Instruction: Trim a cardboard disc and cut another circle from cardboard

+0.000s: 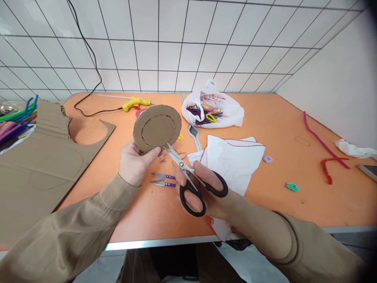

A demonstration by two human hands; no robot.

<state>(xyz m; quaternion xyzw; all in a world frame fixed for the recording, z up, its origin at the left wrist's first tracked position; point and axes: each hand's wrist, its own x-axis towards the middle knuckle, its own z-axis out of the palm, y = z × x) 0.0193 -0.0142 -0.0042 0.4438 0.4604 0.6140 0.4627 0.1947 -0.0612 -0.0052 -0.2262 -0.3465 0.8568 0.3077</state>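
Note:
My left hand (134,163) grips a round cardboard disc (159,131) at its lower left edge, thumb on the face. A ring is scored or cut into the disc, with the inner circle still in place. My right hand (194,188) has its fingers through the black handles of a pair of scissors (182,165). The blades are partly apart, and their tips touch or overlap the disc's lower edge; I cannot tell how deep they reach. Purple-handled thread snips (163,179) lie on the table just below the disc, partly hidden by my right hand.
On the left lies a large cardboard sheet (17,188) with a rounded cutout. Behind the disc is a yellow glue gun (135,103) with a black cord. A white plastic bag (232,112), white cloth (229,157), magenta strip (315,135) and red pipe cleaner (326,171) are on the orange table.

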